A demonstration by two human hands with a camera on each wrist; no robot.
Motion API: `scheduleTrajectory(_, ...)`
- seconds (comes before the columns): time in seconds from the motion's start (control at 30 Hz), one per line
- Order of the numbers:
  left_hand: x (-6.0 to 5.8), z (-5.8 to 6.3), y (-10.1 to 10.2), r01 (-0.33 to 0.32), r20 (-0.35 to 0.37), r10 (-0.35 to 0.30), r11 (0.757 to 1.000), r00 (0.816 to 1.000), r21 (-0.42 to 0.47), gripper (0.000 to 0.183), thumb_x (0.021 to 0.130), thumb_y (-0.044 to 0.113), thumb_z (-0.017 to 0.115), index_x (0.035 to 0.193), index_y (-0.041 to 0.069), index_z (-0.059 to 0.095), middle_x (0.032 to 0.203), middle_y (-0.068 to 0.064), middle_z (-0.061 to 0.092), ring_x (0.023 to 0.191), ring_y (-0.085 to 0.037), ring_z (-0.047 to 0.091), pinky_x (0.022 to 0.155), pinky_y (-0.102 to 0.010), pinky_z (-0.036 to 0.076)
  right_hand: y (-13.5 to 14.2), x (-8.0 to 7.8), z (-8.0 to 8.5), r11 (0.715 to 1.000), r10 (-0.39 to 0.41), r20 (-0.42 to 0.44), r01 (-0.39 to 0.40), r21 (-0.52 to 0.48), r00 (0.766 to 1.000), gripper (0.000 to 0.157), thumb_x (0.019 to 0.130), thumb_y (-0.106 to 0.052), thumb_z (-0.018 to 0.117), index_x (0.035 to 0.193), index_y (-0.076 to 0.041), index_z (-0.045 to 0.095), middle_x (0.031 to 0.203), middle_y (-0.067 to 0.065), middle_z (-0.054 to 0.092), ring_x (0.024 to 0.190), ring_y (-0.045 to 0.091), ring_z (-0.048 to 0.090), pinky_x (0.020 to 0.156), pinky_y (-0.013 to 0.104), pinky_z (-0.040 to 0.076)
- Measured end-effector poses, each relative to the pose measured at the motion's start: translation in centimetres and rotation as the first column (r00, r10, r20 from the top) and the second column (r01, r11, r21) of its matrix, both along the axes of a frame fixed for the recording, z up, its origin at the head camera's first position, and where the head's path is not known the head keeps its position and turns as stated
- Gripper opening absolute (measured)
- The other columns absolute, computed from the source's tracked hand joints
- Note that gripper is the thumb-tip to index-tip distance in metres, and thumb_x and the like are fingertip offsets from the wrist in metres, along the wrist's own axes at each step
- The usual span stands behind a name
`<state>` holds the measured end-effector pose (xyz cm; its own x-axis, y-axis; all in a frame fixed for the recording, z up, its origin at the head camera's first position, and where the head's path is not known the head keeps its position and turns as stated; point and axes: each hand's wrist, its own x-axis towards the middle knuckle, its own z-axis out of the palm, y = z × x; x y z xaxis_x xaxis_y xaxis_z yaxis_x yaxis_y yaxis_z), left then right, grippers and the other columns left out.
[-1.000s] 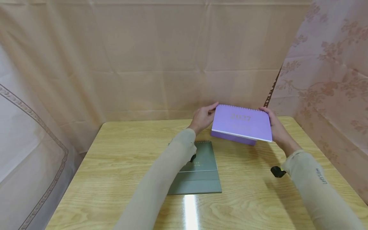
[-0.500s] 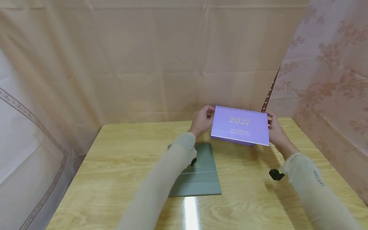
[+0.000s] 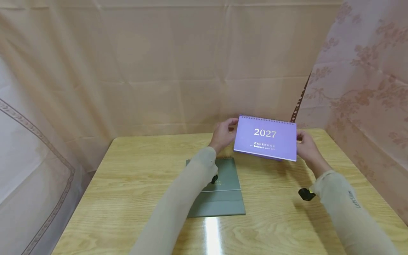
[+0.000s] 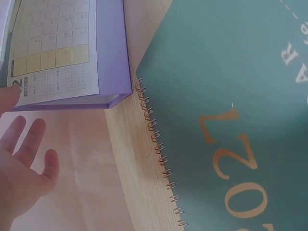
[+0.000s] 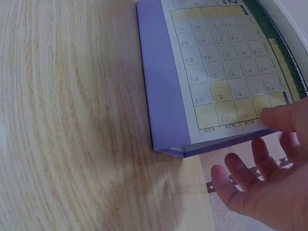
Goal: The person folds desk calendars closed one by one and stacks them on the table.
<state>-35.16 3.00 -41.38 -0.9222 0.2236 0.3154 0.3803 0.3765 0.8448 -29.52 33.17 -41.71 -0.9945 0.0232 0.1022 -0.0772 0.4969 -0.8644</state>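
Both hands are at a purple spiral-bound 2027 desk calendar [image 3: 265,138], its front cover tilted toward the head camera. My left hand [image 3: 222,134] holds its left side near the top; the left wrist view shows the thumb [image 4: 9,97] on a printed page and the other fingers spread below. On the opposite side, my right hand [image 3: 307,146] pinches the edge, thumb [image 5: 279,118] on a page grid. Whether the purple base touches the table cannot be told. A dark green 2027 desk calendar [image 3: 223,203] lies flat, partly covered by the left sleeve.
The wood-grain table [image 3: 137,177] ends at a beige curtain [image 3: 165,71] behind. A pink floral curtain [image 3: 366,88] hangs at the right and a white cloth [image 3: 28,159] at the left. A black wrist camera [image 3: 306,194] juts from the right sleeve.
The purple calendar's cover has tipped to face the head camera more. My right hand has slid from the top right corner down along the right edge. The green calendar stays in place.
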Motion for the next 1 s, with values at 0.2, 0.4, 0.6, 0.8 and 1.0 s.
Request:
scheduleTrajectory(0.2,0.3,-0.4,-0.1,0.046,0.034,-0.046,0.999,0.998,0.024,0.052,0.090,0.000,0.075,0.139,0.006,0.061,0.138,-0.016,0.061,0.118,-0.038,0.063,0.098,-0.040,0.052,0.3,0.3,0.1,0.998,0.053,0.085,-0.051,-0.023,0.995,0.036,0.098,0.002,0.049,0.127,0.020,0.038,0.127,0.037,0.041,0.081,0.000,0.053,0.068,0.019,0.053)
scheduleTrajectory(0.4,0.2,-0.7,-0.4,0.105,0.007,-0.106,0.993,0.994,0.043,0.064,0.084,-0.015,0.072,0.143,0.004,0.056,0.139,-0.017,0.060,0.125,-0.038,0.058,0.102,-0.044,0.049,0.9,0.6,0.3,0.998,0.063,0.116,-0.063,-0.001,0.991,0.041,0.107,-0.011,0.043,0.138,0.015,0.037,0.146,0.040,0.034,0.100,0.011,0.055,0.074,0.019,0.053)
scheduleTrajectory(0.6,0.3,-0.6,-0.6,0.112,0.018,-0.111,0.994,0.994,-0.020,0.072,0.083,-0.013,0.074,0.149,0.008,0.052,0.141,-0.013,0.060,0.124,-0.035,0.059,0.099,-0.032,0.051,1.3,1.0,0.5,0.994,0.105,0.113,-0.109,0.028,0.988,0.046,0.107,-0.015,0.051,0.142,0.012,0.038,0.150,0.038,0.034,0.128,0.048,0.045,0.076,0.020,0.052)
scheduleTrajectory(0.8,0.5,-0.8,-0.9,0.141,0.078,-0.140,0.990,0.987,-0.009,0.078,0.085,-0.009,0.076,0.153,0.015,0.047,0.145,-0.009,0.057,0.124,-0.040,0.058,0.101,-0.044,0.050,1.5,0.9,0.5,0.988,0.123,0.119,-0.133,0.082,0.985,0.048,0.105,-0.012,0.055,0.144,0.009,0.037,0.150,0.037,0.035,0.133,0.056,0.042,0.088,0.040,0.052)
scheduleTrajectory(1.0,0.7,-0.9,-0.9,0.180,0.087,-0.179,0.984,0.980,-0.001,0.079,0.086,-0.006,0.077,0.155,0.014,0.043,0.145,-0.010,0.057,0.127,-0.038,0.056,0.103,-0.045,0.049,1.9,1.0,0.6,0.974,0.151,0.090,-0.163,0.156,0.985,0.048,0.103,-0.008,0.058,0.142,0.011,0.039,0.147,0.042,0.034,0.130,0.063,0.038,0.101,0.066,0.041)
